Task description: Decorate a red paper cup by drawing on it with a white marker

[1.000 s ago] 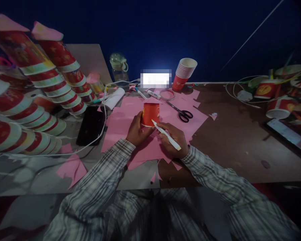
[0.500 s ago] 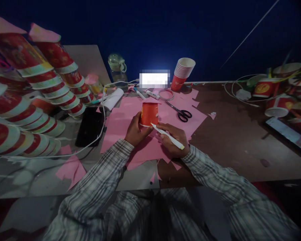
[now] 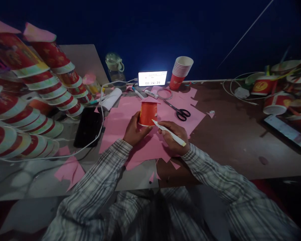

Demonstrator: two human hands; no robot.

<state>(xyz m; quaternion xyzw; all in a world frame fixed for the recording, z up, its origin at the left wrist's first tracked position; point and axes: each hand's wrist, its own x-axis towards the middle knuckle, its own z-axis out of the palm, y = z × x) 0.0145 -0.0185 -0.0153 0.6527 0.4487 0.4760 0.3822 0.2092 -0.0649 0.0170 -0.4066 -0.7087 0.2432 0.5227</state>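
Note:
My left hand (image 3: pixel 136 131) is closed round the lower left of a red paper cup (image 3: pixel 148 113), which stands upside down with a pink paper piece (image 3: pixel 152 100) on its top and yellow marks on its side. Between the fingers of my right hand (image 3: pixel 175 137) is a white marker (image 3: pixel 172 133) with a yellow end. Its yellow tip points at the cup's lower right side; whether it touches I cannot tell. Under both hands lie pink paper sheets (image 3: pixel 115 122). Black-handled scissors (image 3: pixel 182 114) rest on the paper to the right.
Stacked cup towers (image 3: pixel 62 95) crowd the left, beside a black phone (image 3: pixel 88 127) crossed by a white cable. A lit phone (image 3: pixel 152 78), a bottle (image 3: pixel 115 67) and nested cups (image 3: pixel 182 72) stand at the back. More cups (image 3: pixel 264 85) and another phone (image 3: pixel 288 132) are at right.
The marker tip has shifted up from the cup's bottom rim to its lower side, my right hand moving with it. My left hand still grips the cup. The view has shifted slightly.

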